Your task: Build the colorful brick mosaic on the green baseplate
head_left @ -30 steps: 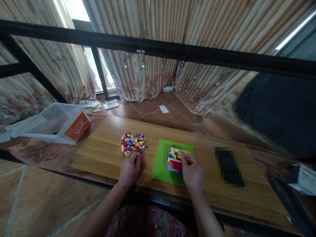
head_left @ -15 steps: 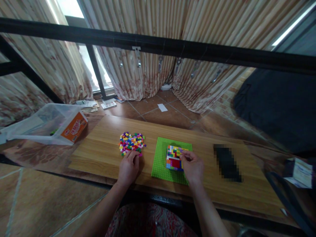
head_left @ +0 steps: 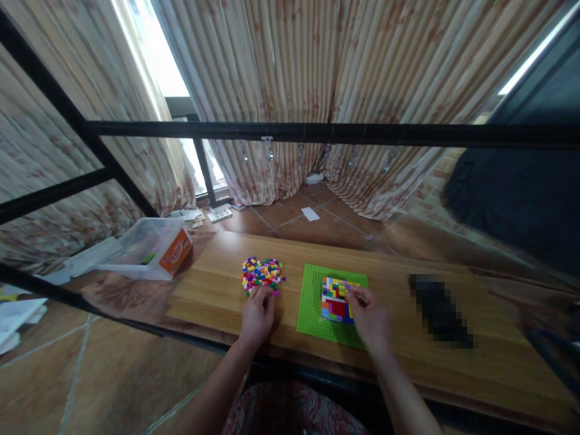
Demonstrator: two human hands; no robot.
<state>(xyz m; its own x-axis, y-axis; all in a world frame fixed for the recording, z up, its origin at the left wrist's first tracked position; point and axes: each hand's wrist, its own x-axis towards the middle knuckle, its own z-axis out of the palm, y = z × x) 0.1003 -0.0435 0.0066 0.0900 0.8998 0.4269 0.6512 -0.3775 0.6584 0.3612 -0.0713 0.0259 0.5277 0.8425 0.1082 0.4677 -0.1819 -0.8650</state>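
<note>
A loose pile of small multicoloured toy bricks (head_left: 261, 273) lies on the wooden table. At its near edge rests my left hand (head_left: 257, 314), fingers curled together; a magenta brick (head_left: 275, 293) shows beside the fingertips, but whether they grip it is unclear. To the right is a green studded baseplate (head_left: 310, 302). On it stands a block built from coloured bricks (head_left: 335, 307), with red, white, yellow and blue parts on top. My right hand (head_left: 369, 314) reaches over the block's right side with thumb and forefinger pinched at its top; anything between them is hidden.
A dark pixelated object (head_left: 440, 311) lies right of the baseplate on the wooden table (head_left: 217, 284). Beyond the table's left end is a clear plastic box (head_left: 149, 260) with an orange label. A black metal rail (head_left: 290, 130) crosses above, before striped curtains (head_left: 290, 60).
The view has shifted, so the table and everything on it appear lower and farther right. Both hands stay at nearly the same places, at the pile and at the block.
</note>
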